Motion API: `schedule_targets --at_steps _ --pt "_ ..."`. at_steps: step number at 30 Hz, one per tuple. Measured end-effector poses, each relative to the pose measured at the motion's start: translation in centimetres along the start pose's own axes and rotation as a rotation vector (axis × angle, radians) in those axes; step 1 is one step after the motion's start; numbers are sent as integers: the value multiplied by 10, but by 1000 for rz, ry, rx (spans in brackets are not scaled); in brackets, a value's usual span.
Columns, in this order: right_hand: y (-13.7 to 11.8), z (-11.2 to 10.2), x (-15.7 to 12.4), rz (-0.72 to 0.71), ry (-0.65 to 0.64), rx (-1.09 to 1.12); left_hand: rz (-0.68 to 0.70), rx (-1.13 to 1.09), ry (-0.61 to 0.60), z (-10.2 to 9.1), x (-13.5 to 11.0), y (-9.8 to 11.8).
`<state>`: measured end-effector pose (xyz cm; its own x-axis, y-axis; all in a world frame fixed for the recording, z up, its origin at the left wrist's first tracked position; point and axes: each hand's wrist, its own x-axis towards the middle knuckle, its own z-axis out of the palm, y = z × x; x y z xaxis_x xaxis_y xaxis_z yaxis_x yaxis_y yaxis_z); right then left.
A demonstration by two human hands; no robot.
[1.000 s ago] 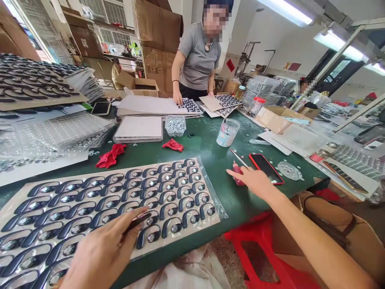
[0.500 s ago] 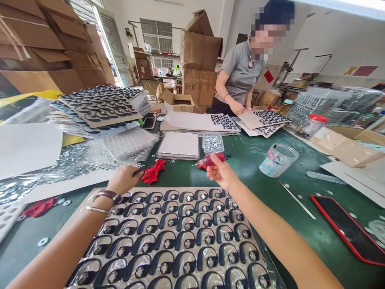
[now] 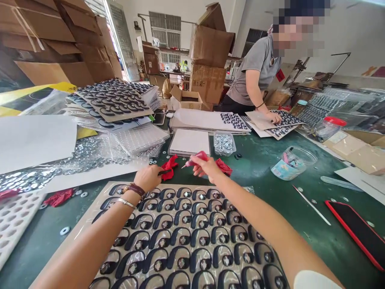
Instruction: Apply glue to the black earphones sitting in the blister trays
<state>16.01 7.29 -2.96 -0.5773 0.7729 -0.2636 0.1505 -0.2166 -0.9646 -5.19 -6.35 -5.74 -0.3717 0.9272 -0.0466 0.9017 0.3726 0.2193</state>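
Near the far edge of the card sheet [image 3: 93,209], the left hand [image 3: 148,178] has its grip closed on a slim dark tool [image 3: 165,172]; farther right along that edge, the right hand's [image 3: 207,168] grip curls round a red bottle [image 3: 200,155], nozzle [image 3: 184,166] leftward. Green worktop [image 3: 279,196] stretches between the sheet's right edge and the phone [image 3: 355,230].

Light is bright and diffuse, whitest beside the door [image 3: 122,44]. A pale sheen lies on the worktop [image 3: 255,172]; the far boxes [image 3: 209,80] look soft, and wide-angle distortion stretches the phone [image 3: 355,228].
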Motion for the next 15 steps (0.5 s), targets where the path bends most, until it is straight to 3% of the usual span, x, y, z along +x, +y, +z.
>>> schedule_targets --at_steps 5,12,13,15 --pt "-10 -63 -45 33 133 201 12 -4 45 -12 -10 11" --pt "-7 -165 -160 45 223 382 -92 -46 265 -38 -58 3" --pt "-5 -183 -178 1 242 403 -79 -74 296 -39 -70 0" --pt "2 -215 -211 -174 278 472 68 -141 466 -39 -101 1"
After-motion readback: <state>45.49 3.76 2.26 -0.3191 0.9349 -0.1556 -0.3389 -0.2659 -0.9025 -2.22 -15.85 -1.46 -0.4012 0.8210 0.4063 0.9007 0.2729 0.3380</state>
